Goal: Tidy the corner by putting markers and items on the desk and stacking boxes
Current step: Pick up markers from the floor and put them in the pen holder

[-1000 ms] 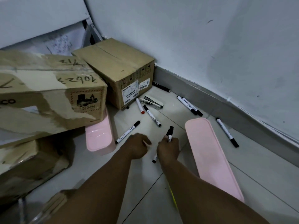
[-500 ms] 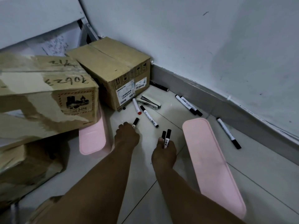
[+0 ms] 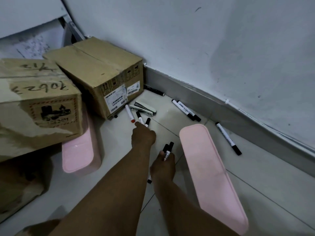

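Note:
My right hand (image 3: 163,165) grips a bundle of black-capped markers (image 3: 167,149) above the tiled floor. My left hand (image 3: 143,135) holds one marker (image 3: 147,122) whose black cap sticks out past the knuckles, and its fingers reach another marker (image 3: 140,118) lying on the floor. A red-tipped marker (image 3: 129,114) and a stapler (image 3: 144,109) lie beside the taped cardboard box (image 3: 100,74) in the corner. More markers lie along the skirting: a pair (image 3: 185,109), a single one (image 3: 227,137) and a black one (image 3: 154,90). A bigger box (image 3: 35,101) sits at the left.
A long pink lid (image 3: 210,174) lies on the floor right of my hands. A pink container (image 3: 77,152) pokes out from under the bigger box. A crushed carton (image 3: 18,184) fills the lower left. Walls close the corner behind and to the right.
My left hand picked a marker off the floor and moved forward to the marker near the stapler. My right hand keeps its bundle and barely moved.

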